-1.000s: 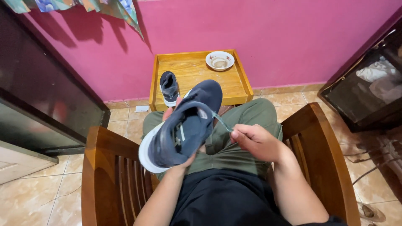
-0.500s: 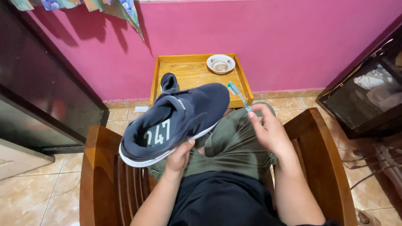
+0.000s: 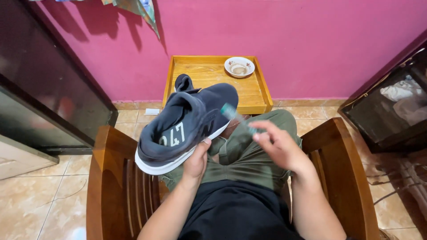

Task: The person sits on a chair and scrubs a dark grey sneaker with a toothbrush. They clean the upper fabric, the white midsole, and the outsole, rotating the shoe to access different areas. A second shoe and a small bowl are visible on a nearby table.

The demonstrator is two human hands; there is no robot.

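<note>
Fingers (image 3: 205, 144) under dark sneaker (image 3: 187, 124)

a dark screen (image 3: 40, 84) stands at the left, black and glossy, set against the pink wall. no packages, labels or signs show.

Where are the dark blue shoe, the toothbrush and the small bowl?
dark blue shoe (image 3: 187, 126), head view, on its side panel.
toothbrush (image 3: 232, 113), head view, on its blurred head end.
small bowl (image 3: 239, 66), head view, on its rim.
</note>
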